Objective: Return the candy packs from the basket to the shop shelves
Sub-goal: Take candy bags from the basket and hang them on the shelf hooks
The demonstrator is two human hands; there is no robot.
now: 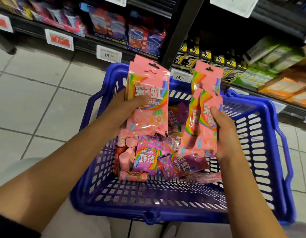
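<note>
Holding pink candy packs upright in both hands, we are crouching over the blue basket (262,148) on the tiled floor (37,93). Our left hand (124,109) is gripping one pink pack (148,93) at its left edge: the thumb is lying across the front just below the big white letters, while the other fingers are hidden behind it. Our right hand (224,134) is clamping a small bunch of pink packs (203,110), at least two, along their right edge, with the thumb pressing on the front and the fingers wrapped behind, out of sight. Both sets of packs are hanging above the basket, well apart from each other, their hang-holes pointing toward the far shelves (181,28). Below them, on the basket floor, purple packs (146,156) and pink rolls (132,176) are lying in a loose heap. On the far shelves, boxed sweets are standing in rows behind white price tags (108,54).
</note>
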